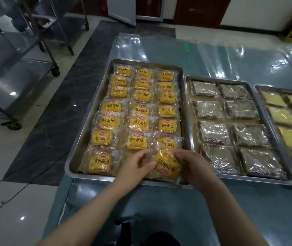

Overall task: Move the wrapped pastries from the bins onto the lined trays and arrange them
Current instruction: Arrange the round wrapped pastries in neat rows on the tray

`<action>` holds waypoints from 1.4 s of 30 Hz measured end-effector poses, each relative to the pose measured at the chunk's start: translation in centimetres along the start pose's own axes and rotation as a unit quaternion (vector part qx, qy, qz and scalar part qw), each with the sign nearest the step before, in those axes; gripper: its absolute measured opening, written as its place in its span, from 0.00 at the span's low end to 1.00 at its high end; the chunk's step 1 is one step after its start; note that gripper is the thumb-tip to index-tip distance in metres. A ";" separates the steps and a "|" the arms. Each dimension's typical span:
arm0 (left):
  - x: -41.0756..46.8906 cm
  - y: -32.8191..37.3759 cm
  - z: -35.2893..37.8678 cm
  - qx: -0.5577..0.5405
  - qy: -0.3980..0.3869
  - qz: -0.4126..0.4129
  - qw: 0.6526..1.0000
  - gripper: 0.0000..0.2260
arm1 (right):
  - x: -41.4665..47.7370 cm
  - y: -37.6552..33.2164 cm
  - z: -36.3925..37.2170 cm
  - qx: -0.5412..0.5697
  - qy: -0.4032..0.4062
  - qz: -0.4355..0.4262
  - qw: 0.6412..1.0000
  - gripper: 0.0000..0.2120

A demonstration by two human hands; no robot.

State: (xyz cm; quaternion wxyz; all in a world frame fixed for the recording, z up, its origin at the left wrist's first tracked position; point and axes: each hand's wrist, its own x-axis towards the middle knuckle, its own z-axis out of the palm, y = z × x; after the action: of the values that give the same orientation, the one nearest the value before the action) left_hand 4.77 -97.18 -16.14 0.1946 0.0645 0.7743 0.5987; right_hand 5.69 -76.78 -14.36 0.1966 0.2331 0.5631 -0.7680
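Observation:
A steel tray (pixel 72 157) on the table holds three columns of yellow wrapped pastries (pixel 138 110) in clear printed wrappers. At the tray's near right corner both my hands hold one more wrapped pastry (pixel 166 166), turned so its print reads upside down. My left hand (pixel 138 167) pinches its left edge with thumb and fingers. Gripping the right side of the wrapper is my right hand (pixel 193 167). The spot in the middle column just left of this pastry shows bare liner.
Right of it stands a second tray (pixel 189 110) of dark pastries in clear wrap, and a third tray (pixel 258 89) of pale yellow slabs at the frame's right edge. Steel wheeled racks (pixel 17 68) stand on the tiled floor to the left. Clear plastic film (pixel 212 55) covers the tabletop.

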 end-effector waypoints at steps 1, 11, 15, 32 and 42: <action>0.1 0.1 0.7 -0.060 0.002 -0.034 0.998 0.12 | 0.2 0.1 0.2 -0.003 -0.013 0.000 1.000 0.13; 0.7 0.1 1.9 -0.182 0.083 -0.086 0.976 0.01 | -0.2 1.1 0.4 -0.124 0.088 -0.105 0.983 0.06; 0.7 -0.1 1.5 -0.224 0.091 -0.105 0.965 0.06 | -0.6 0.0 0.6 -0.239 0.064 -0.189 0.950 0.03; 0.6 0.7 1.7 0.011 0.005 -0.050 0.999 0.13 | -0.6 -0.6 -1.7 -0.209 -0.024 -0.229 0.950 0.24; 1.8 -1.4 -0.2 0.362 0.076 0.026 0.929 0.27 | 1.1 2.3 -1.3 -0.413 0.124 -0.129 0.893 0.19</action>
State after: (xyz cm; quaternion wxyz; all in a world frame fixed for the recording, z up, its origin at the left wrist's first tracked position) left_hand 3.23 -97.13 -17.85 0.0828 0.1045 0.9490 0.2857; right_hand 6.25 -76.24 -17.12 0.1028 0.1498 0.8746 -0.4495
